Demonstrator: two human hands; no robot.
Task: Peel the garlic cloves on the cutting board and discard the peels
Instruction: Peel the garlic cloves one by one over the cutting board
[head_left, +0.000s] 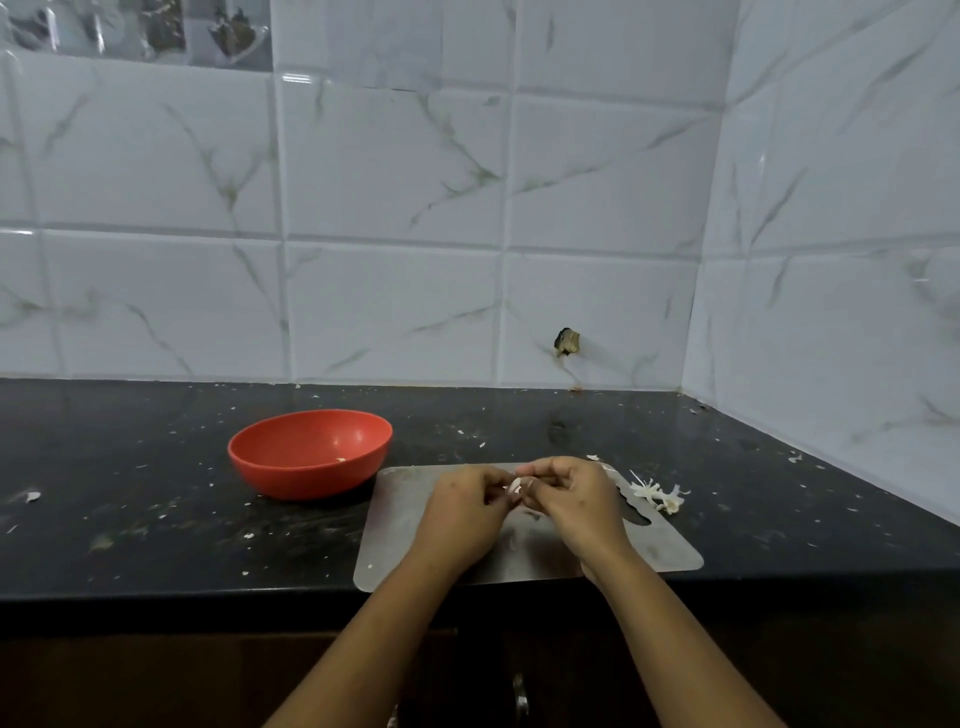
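A small white garlic clove (514, 486) is pinched between the fingertips of my left hand (462, 512) and my right hand (576, 499). Both hands hover together over the far half of a grey metal cutting board (400, 540) that lies at the front edge of the black counter. A heap of pale garlic peels (657, 494) lies just off the board's right far corner. A red bowl (310, 452) stands left of the board; a pale bit lies inside it.
The black counter (130, 493) is strewn with small white peel flakes. Tiled walls close off the back and the right side. A dark cabinet front with a metal handle (520, 699) runs below the counter edge.
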